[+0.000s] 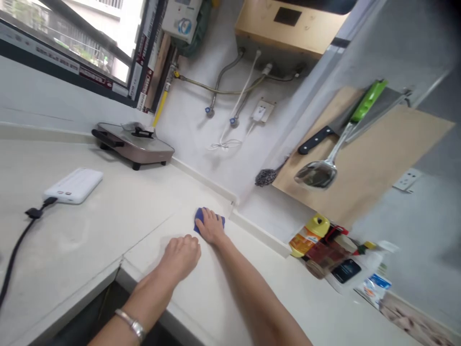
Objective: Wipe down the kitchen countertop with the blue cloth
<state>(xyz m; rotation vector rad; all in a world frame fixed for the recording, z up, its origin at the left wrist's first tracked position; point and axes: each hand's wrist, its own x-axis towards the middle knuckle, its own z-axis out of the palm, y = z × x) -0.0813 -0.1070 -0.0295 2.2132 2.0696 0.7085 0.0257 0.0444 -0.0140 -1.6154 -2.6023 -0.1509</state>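
Near the corner of the white countertop (144, 202), a blue cloth (198, 219) lies pressed against the surface. My right hand (212, 226) rests on top of it, its fingers over the cloth. To the left and nearer to me, my left hand (183, 254) is curled closed above the counter, apart from the cloth. Nothing shows in it. A silver bracelet (131, 324) circles my left wrist.
A lidded electric pan (137, 144) stands at the back left, near a white power bank (75, 185) with a black cable. Bottles (309, 235) line the right wall below a hanging cutting board (389, 158), knife (315, 140) and ladle (319, 174).
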